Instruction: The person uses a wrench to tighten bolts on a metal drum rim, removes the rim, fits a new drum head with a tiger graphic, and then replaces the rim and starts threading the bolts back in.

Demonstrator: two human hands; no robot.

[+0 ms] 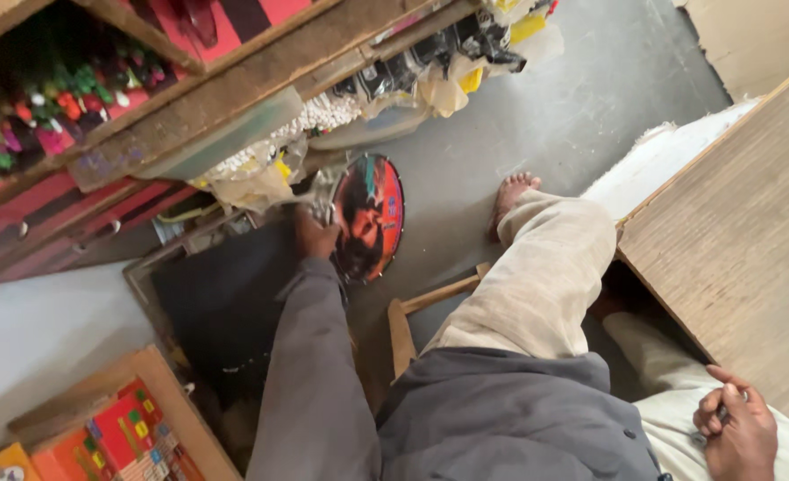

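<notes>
Closest to me, the right hand (740, 434) rests on the person's lap, fingers curled inward around something small and dark (too small to make out), beside the edge of a wooden tabletop (733, 240) with a coarse, woven-looking grain. The lap itself is grey shirt cloth over pale, creased trousers (546, 276), one knee raised, a bare foot (510, 196) flat on the smooth grey concrete floor (590, 98).

The left arm, in a grey sleeve (310, 374), stretches straight out and away from the body. At its end the left hand (316, 233) is closed on crinkled clear plastic wrap (323, 198) at the left rim of a round printed disc (370, 216), glossy, red and dark-toned, standing tilted near the floor. The disc sits just beside the left hand, touching it at the rim, and is well apart from the right hand. A short wooden stool frame (412, 312) lies between the disc and the knee.

Farther off, rough wooden shelves (234, 89) hold bags of small white pieces (323, 111), yellow packets and bright coloured trinkets (56, 107).
</notes>
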